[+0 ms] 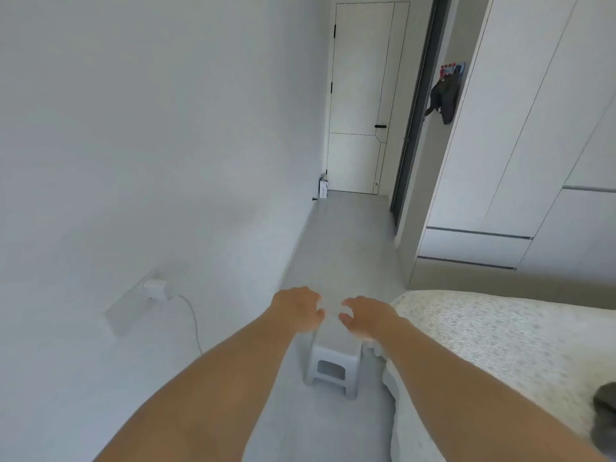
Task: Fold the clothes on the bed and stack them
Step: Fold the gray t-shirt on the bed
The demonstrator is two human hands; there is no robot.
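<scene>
Both my arms reach forward over a small grey plastic stool [335, 368] on the floor beside the bed. My left hand [297, 307] and my right hand [365, 315] hover side by side above the stool's top, fingers loosely curled, holding nothing. The bed [493, 331], covered in a light speckled sheet, fills the lower right. A dark garment [606, 411] lies on the bed at the right edge of the frame, mostly cut off.
A white wall runs along the left with a charger [156, 289] plugged into a socket and a cable hanging down. A narrow floor strip leads to a white door [361, 95]. A white wardrobe [520, 145] stands right, dark items [445, 95] hanging on its side.
</scene>
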